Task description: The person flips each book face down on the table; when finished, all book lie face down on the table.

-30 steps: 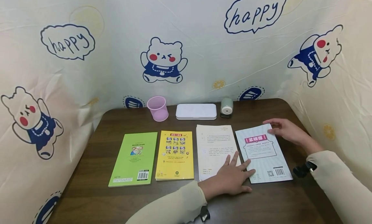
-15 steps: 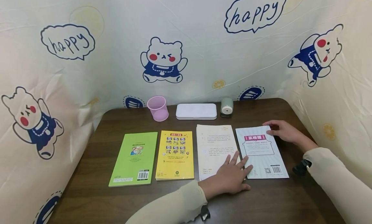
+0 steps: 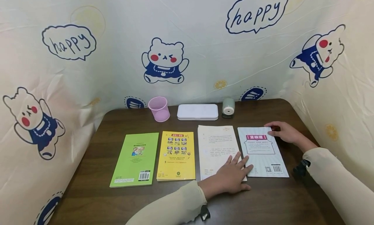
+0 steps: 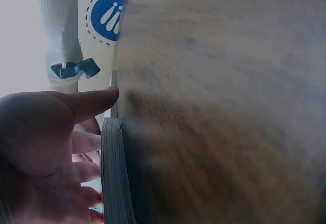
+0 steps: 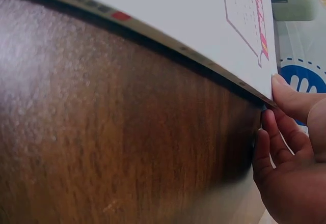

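Note:
A pale blue striped book (image 3: 261, 153) lies flat at the right end of a row of books on the dark wooden table (image 3: 87, 199). My left hand (image 3: 233, 174) lies flat with straight fingers, over the lower right of the white book (image 3: 217, 147) and touching the striped book's lower left edge. My right hand (image 3: 281, 131) touches the striped book's top right corner. In the right wrist view the thumb of my right hand (image 5: 295, 158) rests at the corner of the striped book (image 5: 178, 10) and the fingers lie beside its edge. The left wrist view shows my left hand (image 4: 46, 147) against a book's page edges (image 4: 114, 178).
A yellow book (image 3: 176, 155) and a green book (image 3: 134, 160) lie left of the white one. Behind the row stand a pink cup (image 3: 159, 108), a white case (image 3: 197, 111) and a small green sharpener (image 3: 228, 107). Printed cloth walls the table on three sides.
The striped book has turned and slid a little left, so it now lies straighter beside the white book. Both hands stayed on it, the right hand moving slightly with the corner.

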Tool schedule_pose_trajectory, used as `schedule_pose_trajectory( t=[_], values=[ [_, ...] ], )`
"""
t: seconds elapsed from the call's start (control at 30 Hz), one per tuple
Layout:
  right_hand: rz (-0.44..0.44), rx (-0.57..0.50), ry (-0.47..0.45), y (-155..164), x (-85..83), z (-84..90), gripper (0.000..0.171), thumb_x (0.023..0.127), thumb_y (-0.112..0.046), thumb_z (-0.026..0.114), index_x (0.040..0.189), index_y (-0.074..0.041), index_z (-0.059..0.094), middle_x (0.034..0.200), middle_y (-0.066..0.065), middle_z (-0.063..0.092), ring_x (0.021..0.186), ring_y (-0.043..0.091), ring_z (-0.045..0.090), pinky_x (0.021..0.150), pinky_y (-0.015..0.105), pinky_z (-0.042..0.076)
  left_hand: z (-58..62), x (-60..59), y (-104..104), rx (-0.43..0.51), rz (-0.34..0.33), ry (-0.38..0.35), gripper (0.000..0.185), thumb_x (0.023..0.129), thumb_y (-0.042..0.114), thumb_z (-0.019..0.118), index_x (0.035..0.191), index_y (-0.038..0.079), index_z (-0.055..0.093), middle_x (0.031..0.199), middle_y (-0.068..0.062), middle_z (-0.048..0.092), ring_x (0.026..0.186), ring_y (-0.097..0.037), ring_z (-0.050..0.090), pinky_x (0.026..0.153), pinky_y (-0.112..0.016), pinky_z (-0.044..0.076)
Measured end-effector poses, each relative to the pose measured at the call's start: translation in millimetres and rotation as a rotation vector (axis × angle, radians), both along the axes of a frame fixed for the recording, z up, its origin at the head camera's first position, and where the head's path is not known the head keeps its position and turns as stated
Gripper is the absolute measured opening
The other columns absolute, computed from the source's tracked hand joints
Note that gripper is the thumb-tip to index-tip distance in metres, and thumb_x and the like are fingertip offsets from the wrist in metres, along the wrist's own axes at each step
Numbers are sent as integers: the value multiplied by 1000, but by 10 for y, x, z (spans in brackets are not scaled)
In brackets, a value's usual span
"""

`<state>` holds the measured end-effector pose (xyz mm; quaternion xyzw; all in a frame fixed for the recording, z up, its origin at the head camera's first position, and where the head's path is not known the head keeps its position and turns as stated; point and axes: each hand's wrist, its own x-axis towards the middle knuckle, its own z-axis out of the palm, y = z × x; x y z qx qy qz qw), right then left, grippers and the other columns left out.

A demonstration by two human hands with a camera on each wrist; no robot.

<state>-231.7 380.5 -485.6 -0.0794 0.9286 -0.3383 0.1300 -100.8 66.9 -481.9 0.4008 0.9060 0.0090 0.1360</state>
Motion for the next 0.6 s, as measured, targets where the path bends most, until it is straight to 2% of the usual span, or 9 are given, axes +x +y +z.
schedule_pose_trajectory(
  t=[0.27, 0.6],
  values=[
    [11, 2, -3, 38, -44, -37, 40, 102, -12, 64, 140, 0, 59, 127, 26, 59, 109, 38, 51, 94, 52, 45, -10, -5, -11, 29, -13, -14, 72, 97, 67, 55, 160, 39, 35, 172, 7, 17, 160, -25, 6, 128, -42, 18],
    [12, 3, 2, 18, -76, -44, 41, 101, -10, 66, 140, 1, 60, 125, 25, 56, 108, 37, 48, 92, 49, 43, -24, -17, -6, 3, -21, -4, 73, 96, 68, 54, 161, 41, 32, 172, 8, 15, 160, -26, 4, 128, -42, 18]
  ],
)
